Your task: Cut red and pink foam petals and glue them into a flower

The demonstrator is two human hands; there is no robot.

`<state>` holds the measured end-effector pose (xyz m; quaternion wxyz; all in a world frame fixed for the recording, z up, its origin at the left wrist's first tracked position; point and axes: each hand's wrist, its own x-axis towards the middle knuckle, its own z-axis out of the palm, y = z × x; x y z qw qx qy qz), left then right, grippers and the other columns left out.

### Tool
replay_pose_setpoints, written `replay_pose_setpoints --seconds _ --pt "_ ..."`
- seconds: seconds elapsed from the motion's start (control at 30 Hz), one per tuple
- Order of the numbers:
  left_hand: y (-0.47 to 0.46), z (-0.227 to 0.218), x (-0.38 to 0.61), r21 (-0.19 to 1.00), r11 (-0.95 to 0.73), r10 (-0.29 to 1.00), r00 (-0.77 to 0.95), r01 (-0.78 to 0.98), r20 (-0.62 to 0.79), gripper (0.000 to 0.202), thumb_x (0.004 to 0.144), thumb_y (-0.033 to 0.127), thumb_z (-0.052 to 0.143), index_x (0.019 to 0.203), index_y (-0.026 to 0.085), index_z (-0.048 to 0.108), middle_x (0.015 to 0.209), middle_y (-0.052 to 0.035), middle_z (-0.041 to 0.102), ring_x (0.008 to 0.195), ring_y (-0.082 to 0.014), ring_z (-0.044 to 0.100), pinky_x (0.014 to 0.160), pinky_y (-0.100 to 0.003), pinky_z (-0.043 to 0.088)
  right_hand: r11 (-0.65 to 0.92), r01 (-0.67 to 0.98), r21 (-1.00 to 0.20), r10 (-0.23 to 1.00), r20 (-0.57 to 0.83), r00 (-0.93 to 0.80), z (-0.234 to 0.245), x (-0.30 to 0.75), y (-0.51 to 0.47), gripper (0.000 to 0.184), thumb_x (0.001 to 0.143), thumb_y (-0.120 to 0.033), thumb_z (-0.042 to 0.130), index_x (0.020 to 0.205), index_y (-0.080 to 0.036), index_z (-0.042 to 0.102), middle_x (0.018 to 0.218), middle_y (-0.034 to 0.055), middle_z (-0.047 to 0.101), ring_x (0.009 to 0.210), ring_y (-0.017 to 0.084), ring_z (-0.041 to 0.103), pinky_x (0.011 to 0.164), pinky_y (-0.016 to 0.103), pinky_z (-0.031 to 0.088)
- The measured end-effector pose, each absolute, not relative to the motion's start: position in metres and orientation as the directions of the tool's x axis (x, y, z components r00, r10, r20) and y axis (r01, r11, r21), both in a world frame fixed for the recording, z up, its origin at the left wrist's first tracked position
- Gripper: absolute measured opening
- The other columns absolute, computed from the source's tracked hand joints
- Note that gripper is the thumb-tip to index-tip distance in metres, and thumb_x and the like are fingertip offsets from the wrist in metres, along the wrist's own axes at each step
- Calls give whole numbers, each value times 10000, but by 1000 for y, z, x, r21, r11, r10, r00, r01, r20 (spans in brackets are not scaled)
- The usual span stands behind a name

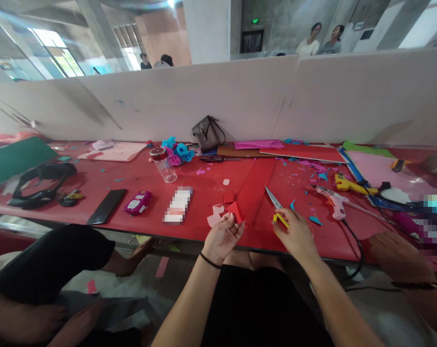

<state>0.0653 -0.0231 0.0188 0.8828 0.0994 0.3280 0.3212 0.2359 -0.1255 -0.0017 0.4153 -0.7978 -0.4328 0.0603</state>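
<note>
While the left hand point(223, 236) pinches a small bit of red paper point(235, 212) just over the bench point(204, 197) edge, the right hand point(296, 233) has its fingers point(293, 225) closed round the scissors point(276, 202) beside it; the paper is tiny, so a snip could nick a finger, I think, or the paper could slip out.

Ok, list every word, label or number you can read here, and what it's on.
No text reads clearly.
Green sign, far back: too small to read.
Pink case label: too small.
Packet beside it: blurred out.
Red paper and scissors: no print visible.
</note>
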Motion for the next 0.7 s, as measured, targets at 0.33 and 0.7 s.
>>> replay_pose_setpoints --seconds 0.33,0.7 --pt "-18 19 65 294 826 549 568 -481 -613 173 896 112 511 755 131 608 643 -27 681 630 -119 668 739 -261 541 -519 801 -297 827 63 559 -15 286 -141 383 764 -196 606 1144 -147 596 956 133 696 887 284 668 742 341 477" --pt "-4 13 76 309 849 525 607 -430 -597 175 887 121 509 736 128 597 565 -24 642 622 -137 675 719 -269 543 -59 -102 -993 795 -108 597 6 225 -174 584 632 -373 773 1166 -299 550 806 -7 588 687 169 572 629 291 493"
